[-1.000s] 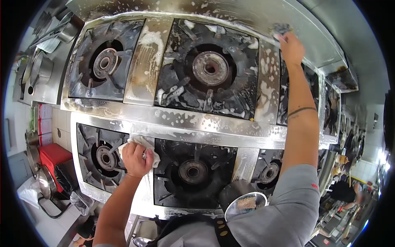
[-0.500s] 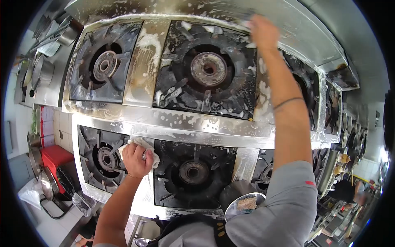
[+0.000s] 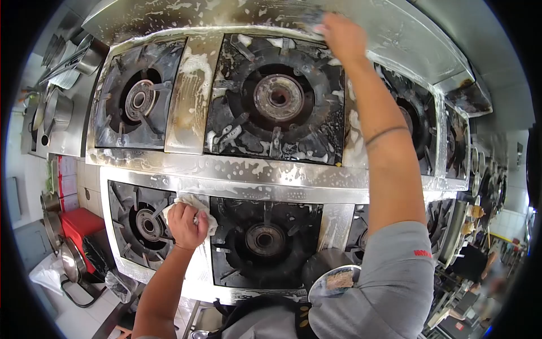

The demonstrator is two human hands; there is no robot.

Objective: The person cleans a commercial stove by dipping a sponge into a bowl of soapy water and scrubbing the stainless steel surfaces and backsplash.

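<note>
At the back of the stove, my right hand (image 3: 343,38) grips a grey scouring pad (image 3: 314,20), blurred, against the soapy steel back panel (image 3: 226,16). My left hand (image 3: 189,225) is closed on a crumpled white cloth (image 3: 208,213), pressed on the steel strip between two front burners. Below my right arm is the large back burner (image 3: 278,97), its black grate spotted with foam. Foam also streaks the steel divider (image 3: 192,85) to its left. The front middle burner (image 3: 265,239) lies right of my left hand.
A metal pot (image 3: 322,265) with a bowl (image 3: 334,282) holding a beige block stands at the front edge, close to my body. Pans (image 3: 59,110) sit on the left counter, above a red bin (image 3: 82,223). Another person (image 3: 480,265) is at far right.
My right hand has moved left along the back panel with the scouring pad. My left hand stays on the cloth in about the same place. The view has shifted slightly.
</note>
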